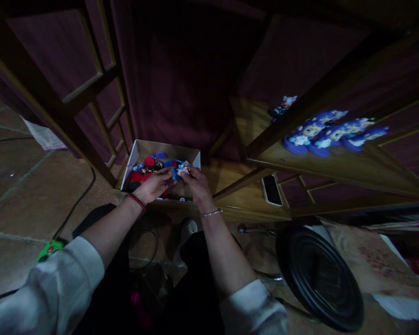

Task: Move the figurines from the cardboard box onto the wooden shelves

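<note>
A small blue and white figurine (183,168) is held between my two hands over the right part of a shallow cardboard box (181,150). My left hand (156,184) pinches its left side, where a blue piece shows; a red band circles that wrist. Gripping the figurine from the right is my right hand (197,183), with a thin bracelet at the wrist. Red, blue and dark figurines and round pieces (149,161) lie in the box, mostly toward its left side.
Several blue figurines (310,132) stand on a wooden shelf (258,132) at the right, with a darker one (282,107) behind. A phone (272,190) lies on the lower board. A round black stool (317,277) is at lower right; a green object (50,250) with a cable is on the floor.
</note>
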